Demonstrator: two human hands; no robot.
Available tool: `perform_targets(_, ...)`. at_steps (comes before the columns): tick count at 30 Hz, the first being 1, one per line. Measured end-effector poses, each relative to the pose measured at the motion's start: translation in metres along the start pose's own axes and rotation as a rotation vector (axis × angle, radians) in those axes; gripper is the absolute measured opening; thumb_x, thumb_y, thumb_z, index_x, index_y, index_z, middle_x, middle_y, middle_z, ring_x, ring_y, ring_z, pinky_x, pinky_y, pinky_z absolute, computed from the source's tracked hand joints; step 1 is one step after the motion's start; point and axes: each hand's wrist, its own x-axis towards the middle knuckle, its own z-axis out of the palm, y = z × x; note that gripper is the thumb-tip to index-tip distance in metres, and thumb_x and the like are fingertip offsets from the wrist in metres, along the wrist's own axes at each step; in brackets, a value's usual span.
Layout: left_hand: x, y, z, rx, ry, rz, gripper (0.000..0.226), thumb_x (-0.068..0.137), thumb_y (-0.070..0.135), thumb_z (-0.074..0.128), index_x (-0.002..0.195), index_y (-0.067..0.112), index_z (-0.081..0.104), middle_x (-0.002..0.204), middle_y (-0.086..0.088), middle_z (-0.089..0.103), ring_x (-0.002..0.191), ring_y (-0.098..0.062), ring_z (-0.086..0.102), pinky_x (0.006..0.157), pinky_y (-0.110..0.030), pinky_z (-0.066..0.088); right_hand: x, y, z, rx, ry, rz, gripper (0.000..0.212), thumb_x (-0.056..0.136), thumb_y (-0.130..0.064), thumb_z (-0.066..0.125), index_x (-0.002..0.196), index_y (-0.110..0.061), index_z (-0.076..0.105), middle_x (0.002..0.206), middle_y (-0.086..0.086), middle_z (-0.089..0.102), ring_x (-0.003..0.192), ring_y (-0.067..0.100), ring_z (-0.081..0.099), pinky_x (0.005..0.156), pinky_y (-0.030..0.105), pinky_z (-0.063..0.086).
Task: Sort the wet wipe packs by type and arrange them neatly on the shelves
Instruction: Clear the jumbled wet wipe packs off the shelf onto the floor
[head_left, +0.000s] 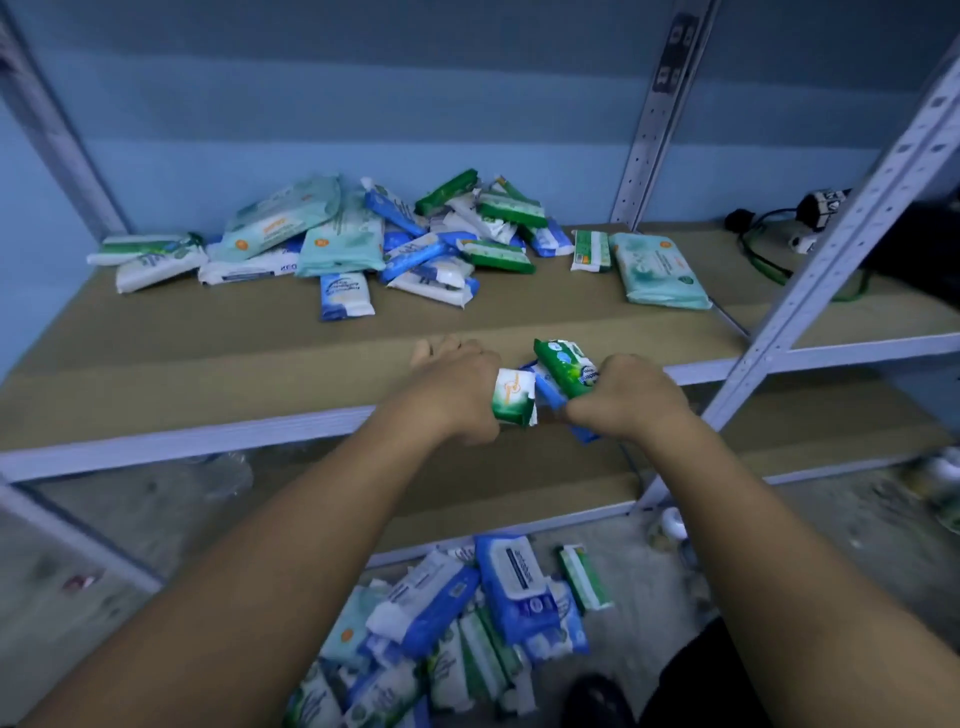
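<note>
As your two hands meet at the front edge of the upper shelf (208, 364), your left hand (452, 387) holds a white-and-green pack (514, 397) against its thumb side, the thumb hidden behind it and the other fingers reaching forward over the brown board. Your right hand (631, 400) is curled round a green pack (563, 364), glossy-faced and tilted up, with a blue pack (549, 395) beneath it. Behind, a loose heap of packs (395, 239) in pale teal, blue-and-white and green sprawls along the back of the same shelf; a large teal pack (660, 275) lies apart at right. A jumble of packs (467, 623) lies on the floor below.
</note>
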Motion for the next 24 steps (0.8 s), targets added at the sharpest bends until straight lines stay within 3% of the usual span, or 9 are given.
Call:
perform_targets(6, -0.076, -0.013, 0.067, -0.172, 0.048, -0.056, 0.041, 0.069, 0.047, 0.072, 0.100, 0.027, 0.053, 0.102, 0.004, 0.055, 0.104, -0.023, 0.051, 0.081, -0.037, 0.036, -0.068, 0.013, 0.068, 0.328, -0.221, 0.113, 0.044, 0.058, -0.049, 0.082, 0.068, -0.008, 0.070, 0.070, 0.005, 0.070, 0.063, 0.019, 0.066, 0.056, 0.033, 0.049)
perform_targets(8, -0.095, -0.020, 0.105, -0.247, -0.092, -0.159, 0.047, 0.065, 0.051, 0.076, 0.100, 0.026, 0.057, 0.098, 0.003, 0.059, 0.098, -0.025, 0.058, 0.079, -0.037, 0.045, -0.083, 0.014, 0.102, 0.435, -0.336, 0.189, 0.042, 0.056, -0.044, 0.085, 0.069, -0.007, 0.071, 0.067, 0.006, 0.071, 0.059, 0.018, 0.068, 0.059, 0.038, 0.055)
perform_targets(11, -0.127, -0.029, 0.168, -0.294, -0.364, -0.267, 0.066, 0.063, 0.056, 0.082, 0.115, 0.022, 0.060, 0.099, -0.002, 0.065, 0.091, -0.026, 0.063, 0.078, -0.038, 0.056, -0.105, 0.020, 0.167, 0.439, -0.546, 0.298, 0.039, 0.054, -0.038, 0.086, 0.070, -0.008, 0.067, 0.061, 0.006, 0.066, 0.049, 0.017, 0.060, 0.047, 0.029, 0.046)
perform_targets(14, -0.159, -0.035, 0.231, -0.238, -0.509, -0.288, 0.072, 0.065, 0.054, 0.081, 0.124, 0.021, 0.056, 0.115, -0.004, 0.062, 0.110, -0.028, 0.060, 0.093, -0.044, 0.052, -0.122, 0.032, 0.243, 0.339, -0.720, 0.306, 0.049, 0.046, -0.047, 0.084, 0.077, -0.011, 0.069, 0.082, 0.010, 0.071, 0.066, 0.020, 0.065, 0.056, 0.032, 0.048)
perform_targets(16, -0.176, -0.037, 0.268, -0.192, -0.554, -0.274, 0.077, 0.069, 0.055, 0.079, 0.132, 0.021, 0.052, 0.126, -0.005, 0.058, 0.120, -0.030, 0.055, 0.099, -0.046, 0.048, -0.137, 0.037, 0.273, 0.201, -0.805, 0.242, 0.050, 0.058, -0.048, 0.084, 0.092, -0.013, 0.072, 0.102, 0.007, 0.071, 0.090, 0.020, 0.068, 0.067, 0.028, 0.050)
perform_targets(18, -0.187, -0.039, 0.299, -0.151, -0.571, -0.261, 0.084, 0.072, 0.056, 0.077, 0.141, 0.021, 0.045, 0.138, -0.007, 0.051, 0.129, -0.031, 0.048, 0.103, -0.047, 0.042, -0.145, 0.043, 0.290, 0.080, -0.902, 0.127, 0.034, 0.076, -0.042, 0.079, 0.100, -0.021, 0.067, 0.102, 0.001, 0.065, 0.100, 0.017, 0.061, 0.071, 0.024, 0.047)
perform_targets(19, -0.190, -0.040, 0.310, -0.136, -0.577, -0.255, 0.085, 0.074, 0.056, 0.076, 0.144, 0.020, 0.041, 0.142, -0.007, 0.048, 0.133, -0.032, 0.043, 0.106, -0.048, 0.038, -0.146, 0.048, 0.298, 0.048, -0.936, 0.089, 0.027, 0.081, -0.042, 0.076, 0.095, -0.024, 0.061, 0.093, -0.003, 0.058, 0.098, 0.016, 0.056, 0.065, 0.020, 0.043)
perform_targets(21, -0.192, -0.042, 0.329, -0.105, -0.597, -0.235, 0.088, 0.077, 0.055, 0.075, 0.146, 0.017, 0.038, 0.145, -0.010, 0.044, 0.137, -0.033, 0.038, 0.109, -0.052, 0.035, -0.146, 0.061, 0.315, -0.025, -0.947, 0.026, 0.041, 0.080, -0.049, 0.075, 0.103, -0.020, 0.057, 0.091, -0.003, 0.048, 0.098, 0.018, 0.052, 0.058, 0.022, 0.036)
perform_targets(24, -0.196, -0.041, 0.347, -0.091, -0.619, -0.196, 0.090, 0.077, 0.056, 0.075, 0.147, 0.015, 0.035, 0.145, -0.011, 0.044, 0.137, -0.034, 0.038, 0.110, -0.055, 0.033, -0.143, 0.076, 0.337, -0.150, -0.955, -0.061, 0.084, 0.078, -0.058, 0.073, 0.140, -0.011, 0.043, 0.129, 0.011, 0.043, 0.115, 0.029, 0.053, 0.086, 0.034, 0.051)
